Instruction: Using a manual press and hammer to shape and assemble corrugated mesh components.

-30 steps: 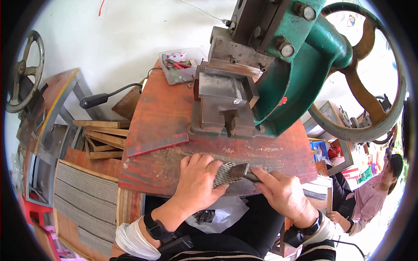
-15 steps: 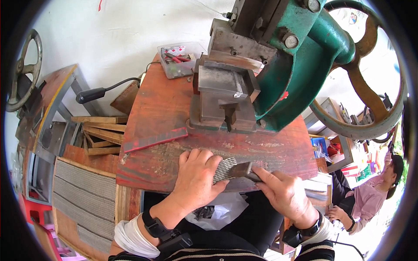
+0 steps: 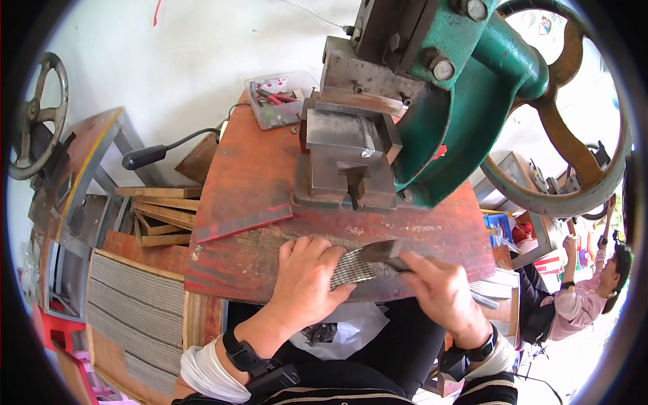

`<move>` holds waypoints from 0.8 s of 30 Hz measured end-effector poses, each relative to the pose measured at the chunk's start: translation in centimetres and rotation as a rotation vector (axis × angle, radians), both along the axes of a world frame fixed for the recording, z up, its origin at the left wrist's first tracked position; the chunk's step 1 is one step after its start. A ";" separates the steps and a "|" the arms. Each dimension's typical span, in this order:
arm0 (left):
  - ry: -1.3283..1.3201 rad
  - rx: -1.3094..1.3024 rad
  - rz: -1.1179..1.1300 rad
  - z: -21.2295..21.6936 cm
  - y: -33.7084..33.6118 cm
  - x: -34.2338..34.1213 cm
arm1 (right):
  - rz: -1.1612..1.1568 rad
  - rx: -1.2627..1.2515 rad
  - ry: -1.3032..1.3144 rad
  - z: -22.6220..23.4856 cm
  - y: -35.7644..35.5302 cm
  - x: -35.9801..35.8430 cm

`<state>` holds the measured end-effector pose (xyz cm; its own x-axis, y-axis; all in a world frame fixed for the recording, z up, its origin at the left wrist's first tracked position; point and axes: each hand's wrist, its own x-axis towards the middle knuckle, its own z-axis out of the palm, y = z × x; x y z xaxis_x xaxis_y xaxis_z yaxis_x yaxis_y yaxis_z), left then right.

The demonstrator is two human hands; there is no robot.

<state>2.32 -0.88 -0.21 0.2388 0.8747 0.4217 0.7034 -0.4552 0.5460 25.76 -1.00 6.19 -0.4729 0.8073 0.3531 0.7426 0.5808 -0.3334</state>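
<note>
Near the table's front edge, my left hand has its fingers closed around a small silvery bundle of ridged metal strips, with the thumb along its near side. My right hand grips a hammer-like tool. Its broad, dark metal head lies over the far right part of the bundle; whether they touch I cannot tell. A greyish handle end shows behind my right hand. Beyond my hands, a green press with a steel block and slotted die stands on the worn red table.
A long red-edged bar lies left on the table. Behind it sits a clear plastic box with red-handled pliers. Wooden frames and a tray of ridged strips are at left. The press's large handwheel rises right. A co-worker sits beyond.
My right hand and the tool head have risen slightly away from the table edge, uncovering more of the bundle. My left hand keeps its hold. The co-worker's arm is now raised.
</note>
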 end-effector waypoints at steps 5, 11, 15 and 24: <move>0.045 0.022 -0.034 0.1 -0.2 -0.1 | -0.203 0.165 0.036 -2.8 2.2 6.8; 0.027 -0.008 -0.013 0.2 -0.1 0.3 | -0.211 0.442 -0.173 -4.6 3.9 7.4; 0.064 0.006 -0.002 -0.2 -0.2 -0.2 | 0.217 0.363 -0.125 -3.5 1.7 -0.6; 0.072 0.003 0.014 0.3 -0.4 0.2 | 0.158 0.421 -0.181 -4.9 1.4 -1.0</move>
